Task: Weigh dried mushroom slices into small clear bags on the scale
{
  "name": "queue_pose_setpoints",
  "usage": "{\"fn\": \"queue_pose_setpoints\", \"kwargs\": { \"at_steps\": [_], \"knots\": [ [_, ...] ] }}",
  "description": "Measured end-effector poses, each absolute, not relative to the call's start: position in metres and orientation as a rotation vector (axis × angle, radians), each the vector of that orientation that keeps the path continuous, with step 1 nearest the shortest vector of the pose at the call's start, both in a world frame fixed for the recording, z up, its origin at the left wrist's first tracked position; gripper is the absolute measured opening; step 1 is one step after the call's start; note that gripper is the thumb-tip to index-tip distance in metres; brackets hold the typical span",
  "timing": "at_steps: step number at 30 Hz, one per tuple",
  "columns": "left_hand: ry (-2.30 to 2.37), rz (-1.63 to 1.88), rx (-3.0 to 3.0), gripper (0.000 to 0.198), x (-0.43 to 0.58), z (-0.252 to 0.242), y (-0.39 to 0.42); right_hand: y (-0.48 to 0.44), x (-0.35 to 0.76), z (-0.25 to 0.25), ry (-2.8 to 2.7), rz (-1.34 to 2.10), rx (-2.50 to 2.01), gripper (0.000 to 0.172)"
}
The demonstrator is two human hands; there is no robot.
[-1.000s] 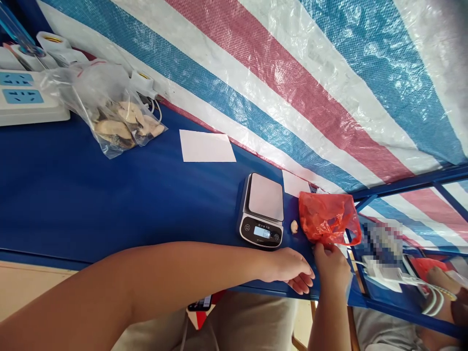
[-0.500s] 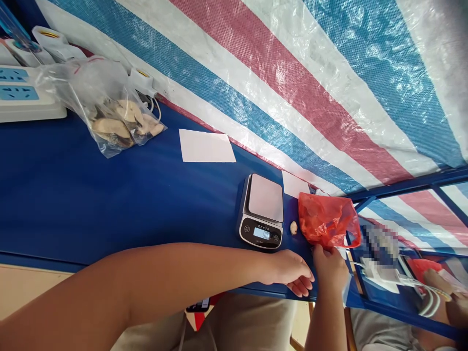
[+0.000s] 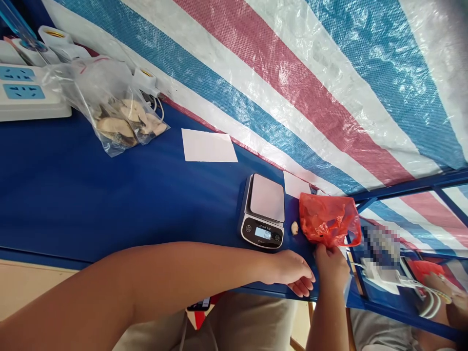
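Observation:
My right hand point(image 3: 332, 267) pinches the gathered lower edge of a red plastic bag point(image 3: 327, 217) at the right of the table. Close by on the left is my left hand point(image 3: 294, 273), resting at the table's front edge. Its fingers are loosely bent, a little apart, and hold nothing. A digital kitchen scale point(image 3: 266, 197) stands just beyond the left wrist, its platform bare and its display lit. Between scale and bag lies a small pale piece point(image 3: 294, 228), perhaps a garlic clove. What the red bag contains cannot be made out.
A clear bag of dried slices point(image 3: 120, 124) lies at the back left beside a power strip point(image 3: 32, 95). White paper point(image 3: 209, 146) lies near the striped sheet point(image 3: 256, 87). At far right, beyond a blue frame, another person's hand point(image 3: 440, 287) shows near white cables point(image 3: 431, 297).
The view has shifted very slightly. Both hands, the red bag and the scale keep their places.

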State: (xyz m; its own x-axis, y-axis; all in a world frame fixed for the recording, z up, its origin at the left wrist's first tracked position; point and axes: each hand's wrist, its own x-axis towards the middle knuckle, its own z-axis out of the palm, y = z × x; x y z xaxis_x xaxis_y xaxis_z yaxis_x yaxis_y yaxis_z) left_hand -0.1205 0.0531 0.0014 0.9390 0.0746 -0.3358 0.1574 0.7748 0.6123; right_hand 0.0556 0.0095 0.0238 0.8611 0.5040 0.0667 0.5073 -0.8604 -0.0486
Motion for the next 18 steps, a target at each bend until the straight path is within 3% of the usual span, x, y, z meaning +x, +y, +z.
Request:
{"fn": "queue_pose_setpoints", "kwargs": {
  "at_steps": [8, 18],
  "knots": [
    [0.35, -0.019, 0.69, 0.025, -0.124, 0.001, 0.052, 0.008, 0.064, 0.02, -0.834, -0.107, -2.939, 0.031],
    [0.344, -0.007, 0.697, 0.017, -0.122, 0.001, 0.051, 0.008, 0.061, 0.016, -0.828, -0.216, -2.815, 0.024]
  ]
}}
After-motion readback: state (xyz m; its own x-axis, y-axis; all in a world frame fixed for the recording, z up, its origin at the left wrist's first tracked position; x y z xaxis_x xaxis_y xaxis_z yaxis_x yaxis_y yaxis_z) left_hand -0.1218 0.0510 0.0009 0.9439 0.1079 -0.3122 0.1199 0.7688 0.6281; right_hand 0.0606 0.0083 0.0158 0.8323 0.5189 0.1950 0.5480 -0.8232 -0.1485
